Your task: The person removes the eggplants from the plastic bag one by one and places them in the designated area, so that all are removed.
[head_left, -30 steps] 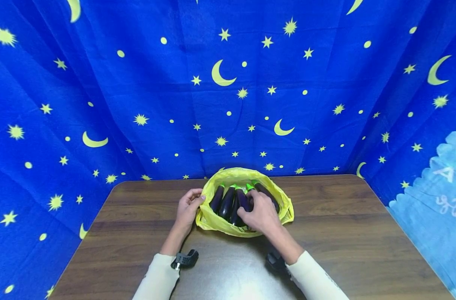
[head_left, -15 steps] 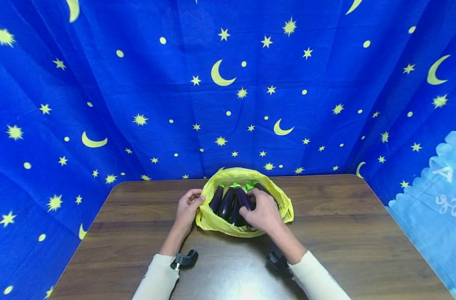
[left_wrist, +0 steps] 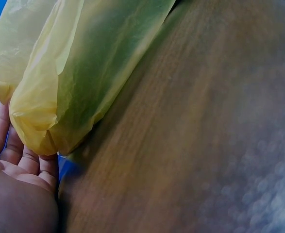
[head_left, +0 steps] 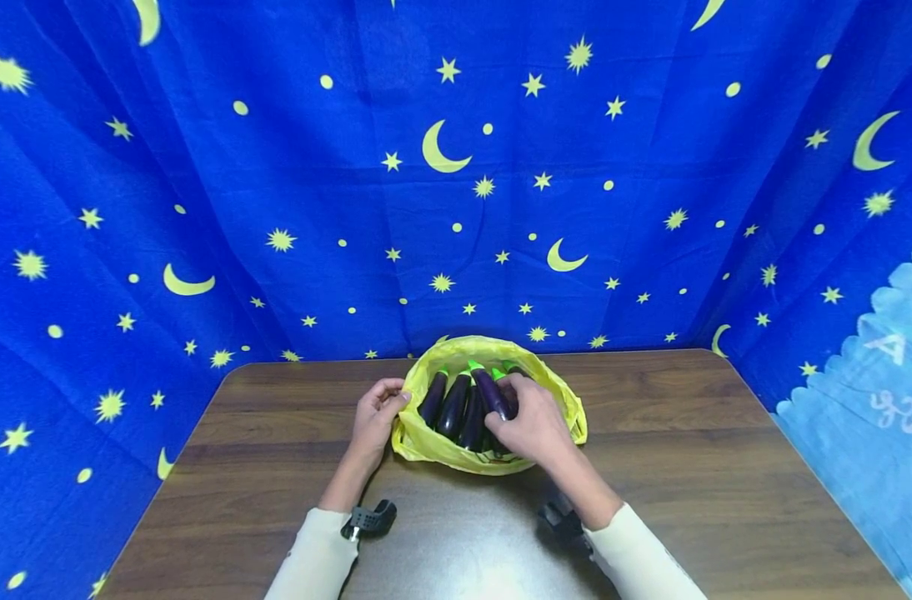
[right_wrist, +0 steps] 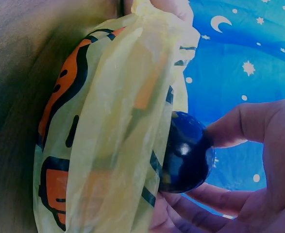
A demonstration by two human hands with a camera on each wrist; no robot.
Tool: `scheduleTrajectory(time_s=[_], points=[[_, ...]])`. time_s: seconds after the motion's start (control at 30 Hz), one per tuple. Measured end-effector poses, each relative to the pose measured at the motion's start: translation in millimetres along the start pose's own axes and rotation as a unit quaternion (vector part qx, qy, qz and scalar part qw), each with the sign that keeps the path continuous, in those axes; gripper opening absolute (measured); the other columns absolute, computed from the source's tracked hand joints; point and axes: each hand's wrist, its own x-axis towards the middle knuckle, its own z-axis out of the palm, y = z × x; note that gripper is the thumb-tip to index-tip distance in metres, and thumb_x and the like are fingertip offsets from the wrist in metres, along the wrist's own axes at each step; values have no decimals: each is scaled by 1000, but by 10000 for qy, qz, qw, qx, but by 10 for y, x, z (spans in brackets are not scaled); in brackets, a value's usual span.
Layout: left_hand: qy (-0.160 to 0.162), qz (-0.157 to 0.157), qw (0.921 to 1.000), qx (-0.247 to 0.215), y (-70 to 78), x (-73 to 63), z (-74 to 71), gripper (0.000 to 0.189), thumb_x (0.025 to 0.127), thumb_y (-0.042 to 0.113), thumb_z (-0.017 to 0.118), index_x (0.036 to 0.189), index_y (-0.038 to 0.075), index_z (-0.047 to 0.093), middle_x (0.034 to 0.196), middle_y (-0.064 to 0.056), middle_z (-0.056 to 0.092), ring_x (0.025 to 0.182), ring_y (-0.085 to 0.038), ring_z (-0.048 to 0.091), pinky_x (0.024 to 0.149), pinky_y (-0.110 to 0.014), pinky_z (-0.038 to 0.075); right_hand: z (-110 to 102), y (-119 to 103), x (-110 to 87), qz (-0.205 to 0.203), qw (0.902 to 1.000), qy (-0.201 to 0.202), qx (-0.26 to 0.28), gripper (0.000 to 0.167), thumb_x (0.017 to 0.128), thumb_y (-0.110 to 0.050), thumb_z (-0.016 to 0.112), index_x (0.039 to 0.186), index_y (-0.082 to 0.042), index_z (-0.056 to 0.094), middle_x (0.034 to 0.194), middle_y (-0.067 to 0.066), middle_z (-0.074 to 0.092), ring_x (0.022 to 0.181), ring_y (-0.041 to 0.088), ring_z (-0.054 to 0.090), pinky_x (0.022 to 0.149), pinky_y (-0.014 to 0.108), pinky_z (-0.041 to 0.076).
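Note:
A yellow plastic bag (head_left: 443,452) stands with its mouth spread, several dark purple eggplants (head_left: 452,408) with green caps inside it. My left hand (head_left: 373,418) pinches the bag's left rim; in the left wrist view its fingers (left_wrist: 28,160) lie at the bag's edge. My right hand (head_left: 534,423) reaches into the right side of the bag and grips one eggplant (head_left: 489,390), which lies slanted on top of the others. In the right wrist view, the glossy rounded end of that eggplant (right_wrist: 188,153) sits between thumb and fingers. The right fingertips are partly hidden.
The bag rests near the back edge of a brown wooden table (head_left: 673,450). A blue curtain (head_left: 336,167) with yellow moons and stars hangs behind and along both sides. A light blue cloth (head_left: 887,417) hangs at the right.
My right hand has shifted slightly right, and the lower end of the gripped eggplant has swung right with it. The left hand and the bag stay in place.

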Motion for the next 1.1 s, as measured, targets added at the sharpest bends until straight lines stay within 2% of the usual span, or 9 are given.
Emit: scheduleTrajectory(time_s=[0.33, 0.6, 0.93, 1.1], points=[[-1, 49, 9999, -88, -4, -3, -1, 25, 95, -8, 62, 118, -19, 61, 95, -2, 64, 84, -8, 63, 75, -19, 51, -92, 7, -4, 67, 9999, -93, 36, 48, 79, -21, 80, 125, -11, 71, 104, 5, 74, 88, 22, 65, 77, 42, 53], [19, 24, 10000, -51, 8, -2, 5, 25, 95, -9, 62, 117, -19, 61, 94, 0, 64, 84, -8, 62, 75, -19, 51, -176, 36, -8, 14, 10000, 4, 94, 51, 78, -21, 79, 128, -13, 71, 92, 2, 71, 79, 19, 61, 68, 37, 49], [4, 30, 10000, 11, 12, 0, 1, 23, 96, -11, 59, 117, -19, 61, 93, 2, 64, 85, -9, 61, 75, -19, 50, -261, 91, -9, 1, 9998, -64, 213, 49, 81, -18, 78, 129, -14, 70, 104, 3, 75, 90, 21, 66, 78, 42, 51], [2, 4, 10000, 73, 2, 0, -11, 23, 96, -8, 62, 117, -17, 63, 96, -4, 65, 85, -10, 61, 75, -19, 50, -314, 126, 3, 76, 9998, -132, 152, 51, 82, -18, 77, 132, -13, 69, 107, 6, 74, 91, 23, 66, 78, 42, 51]])
